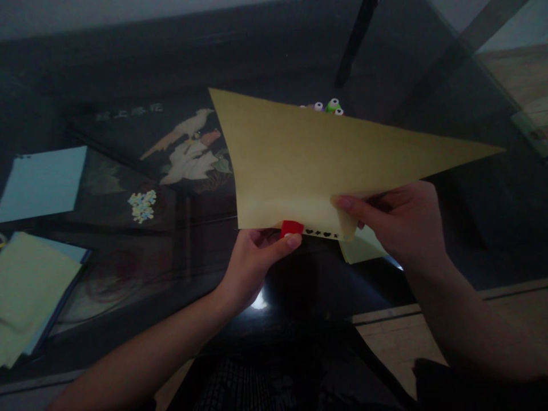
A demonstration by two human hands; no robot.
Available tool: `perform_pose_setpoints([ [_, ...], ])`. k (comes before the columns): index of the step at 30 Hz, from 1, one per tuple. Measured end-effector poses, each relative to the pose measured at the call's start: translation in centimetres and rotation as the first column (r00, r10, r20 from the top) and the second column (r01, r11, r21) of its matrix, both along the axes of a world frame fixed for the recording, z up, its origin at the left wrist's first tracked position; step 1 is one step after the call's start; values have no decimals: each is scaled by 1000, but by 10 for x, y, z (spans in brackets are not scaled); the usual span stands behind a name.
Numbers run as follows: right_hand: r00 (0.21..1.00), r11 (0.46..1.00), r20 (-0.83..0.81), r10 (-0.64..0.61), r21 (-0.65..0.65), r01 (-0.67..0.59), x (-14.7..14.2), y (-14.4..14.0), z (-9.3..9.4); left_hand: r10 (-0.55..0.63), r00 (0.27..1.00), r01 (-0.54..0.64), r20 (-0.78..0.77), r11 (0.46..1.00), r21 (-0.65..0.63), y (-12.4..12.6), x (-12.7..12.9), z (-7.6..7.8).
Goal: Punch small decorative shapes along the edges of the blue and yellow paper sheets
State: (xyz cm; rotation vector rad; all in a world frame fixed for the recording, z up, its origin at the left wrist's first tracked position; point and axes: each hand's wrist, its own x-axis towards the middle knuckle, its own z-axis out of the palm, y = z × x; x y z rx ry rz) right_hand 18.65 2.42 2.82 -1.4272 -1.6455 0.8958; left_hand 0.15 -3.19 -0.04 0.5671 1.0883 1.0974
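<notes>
A large yellow sheet of paper [308, 165] is held up over a dark glass table [128, 68]. My right hand [398, 222] pinches its lower edge, where a row of small heart-shaped holes [321, 233] runs along the border. My left hand [257, 260] grips a small red paper punch [291, 228] clamped on that same edge, thumb on top. Most of the punch is hidden behind the paper and my fingers.
A pile of small punched paper bits [142, 205] lies on the glass to the left. A light blue sheet [43, 182] and a stack of yellow-green sheets [29, 291] sit at the far left. Small colourful punches [329, 106] peek out behind the sheet's top edge.
</notes>
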Motion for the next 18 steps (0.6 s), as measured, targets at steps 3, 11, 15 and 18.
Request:
perform_pose_setpoints([
  [3, 999, 1000, -27, -16, 0, 16, 0, 0, 1, 5, 1000, -5, 8, 1000, 15, 2, 2, 2],
  [11, 991, 995, -103, -80, 51, 86, 10, 6, -5, -24, 998, 28, -62, 997, 68, 16, 13, 3],
  [15, 997, 999, -65, -46, 16, 48, 12, 10, -4, -20, 997, 25, -73, 997, 71, 20, 14, -1],
  [18, 995, 999, -93, -37, 9, 38, 13, 12, -3, -5, 995, 13, -101, 996, 84, 21, 16, -1],
])
